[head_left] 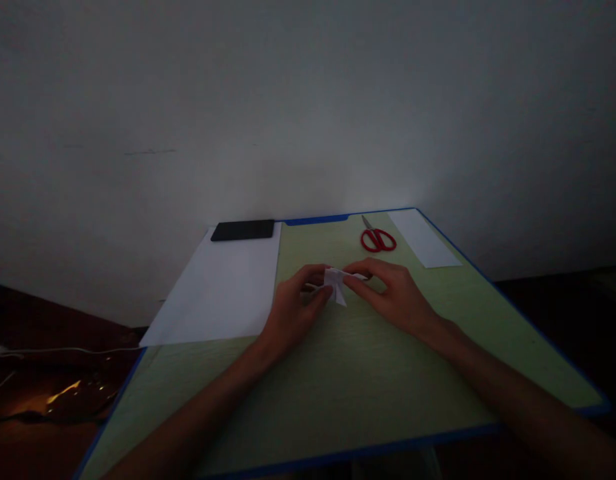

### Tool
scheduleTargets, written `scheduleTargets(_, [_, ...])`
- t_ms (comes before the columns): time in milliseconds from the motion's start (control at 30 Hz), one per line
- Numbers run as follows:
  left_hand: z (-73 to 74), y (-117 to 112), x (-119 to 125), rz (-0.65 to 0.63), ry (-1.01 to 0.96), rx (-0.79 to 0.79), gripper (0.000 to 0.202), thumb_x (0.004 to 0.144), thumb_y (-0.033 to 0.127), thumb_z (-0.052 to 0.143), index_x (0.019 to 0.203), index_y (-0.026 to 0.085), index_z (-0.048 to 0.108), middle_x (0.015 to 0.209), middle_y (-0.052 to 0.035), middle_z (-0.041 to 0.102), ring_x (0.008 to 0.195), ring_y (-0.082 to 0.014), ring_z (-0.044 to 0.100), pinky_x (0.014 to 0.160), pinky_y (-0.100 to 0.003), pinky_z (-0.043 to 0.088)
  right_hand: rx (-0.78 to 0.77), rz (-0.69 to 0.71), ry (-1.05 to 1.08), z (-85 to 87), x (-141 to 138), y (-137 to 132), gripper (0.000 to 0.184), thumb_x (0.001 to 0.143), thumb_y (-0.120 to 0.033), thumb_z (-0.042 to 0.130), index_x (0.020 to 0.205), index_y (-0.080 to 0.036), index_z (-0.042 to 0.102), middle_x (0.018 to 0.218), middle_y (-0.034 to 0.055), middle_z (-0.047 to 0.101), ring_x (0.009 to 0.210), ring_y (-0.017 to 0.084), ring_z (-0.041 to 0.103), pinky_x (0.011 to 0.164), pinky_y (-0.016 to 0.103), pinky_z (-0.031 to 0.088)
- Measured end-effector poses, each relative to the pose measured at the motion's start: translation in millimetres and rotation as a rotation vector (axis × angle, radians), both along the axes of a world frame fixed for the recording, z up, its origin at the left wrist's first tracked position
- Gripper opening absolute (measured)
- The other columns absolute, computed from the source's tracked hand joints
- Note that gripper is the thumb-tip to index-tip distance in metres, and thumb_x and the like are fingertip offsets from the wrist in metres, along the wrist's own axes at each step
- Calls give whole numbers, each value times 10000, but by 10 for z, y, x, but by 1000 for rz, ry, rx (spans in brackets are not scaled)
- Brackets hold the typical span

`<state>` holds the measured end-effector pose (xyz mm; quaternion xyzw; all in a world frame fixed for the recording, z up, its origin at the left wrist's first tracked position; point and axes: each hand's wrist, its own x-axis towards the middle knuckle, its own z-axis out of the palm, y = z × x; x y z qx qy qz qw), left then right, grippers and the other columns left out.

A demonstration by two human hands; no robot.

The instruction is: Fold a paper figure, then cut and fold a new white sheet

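A small piece of folded white paper (334, 278) is held between my two hands, just over the middle of the table. My left hand (299, 299) pinches its left side between thumb and fingers. On the other side, my right hand (388, 291) grips its right part, thumb below and fingers above. One pointed flap of the paper hangs down between the hands. The fingers cover part of it, so its full shape does not show.
The light green table (368, 387) has a blue edge. A large white sheet (223, 293) lies at the left, with a black phone-like slab (243, 230) on its far end. Red-handled scissors (378, 240) and a white paper strip (423, 239) lie at the back right. A wall (308, 113) stands behind.
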<state>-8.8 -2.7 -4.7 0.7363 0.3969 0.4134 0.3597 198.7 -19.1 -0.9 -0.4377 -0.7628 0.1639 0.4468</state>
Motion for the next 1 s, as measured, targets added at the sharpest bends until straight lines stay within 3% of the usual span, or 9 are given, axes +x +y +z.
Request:
scheduleTargets(133, [6,28,-36,26,155,246,182,895,141,666,1062,212,677,1023,-23,738,926,-178,674,849,-342,547,159,6,-95,-25,15,1,87,951,-256,658,994,-194,701,929,38,709,887,182,655,831,343,521])
scheduleTargets(300, [-75,74,-60,83,321,433,304,883,127,676,1174,205,627,1111,-58,706,1053,-234,632,939,-427,519,414,-105,-303,-33,35,-19,79,956,-204,635,980,-163,697,911,73,712,863,209,632,814,382,507])
scheduleTargets(500, [-185,149,-47,105,459,363,403,878,193,700,1260,175,576,1097,-83,703,1038,-259,626,912,-447,515,538,-147,-405,-68,-3,-26,72,946,-148,624,972,-158,690,906,76,727,834,207,634,771,368,502])
scheduleTargets(733, [-159,227,-37,124,555,345,109,863,134,674,965,172,685,899,-63,687,853,-222,626,779,-361,508,498,-61,-382,-143,-1,-23,52,924,-168,645,962,-165,680,905,77,706,823,207,620,764,364,495])
scheduleTargets(867, [-168,271,-66,91,526,300,220,829,83,675,1034,164,685,787,-32,682,794,-212,631,782,-364,508,515,43,-471,-131,0,-84,76,914,-143,622,956,-146,686,894,88,696,817,213,594,740,364,471])
scheduleTargets(1000, [-154,315,-114,26,423,261,340,790,39,693,1106,161,664,924,-51,718,873,-207,651,829,-359,521,545,91,-608,-122,-33,-134,91,916,-142,605,944,-140,692,910,90,700,833,221,580,739,370,441])
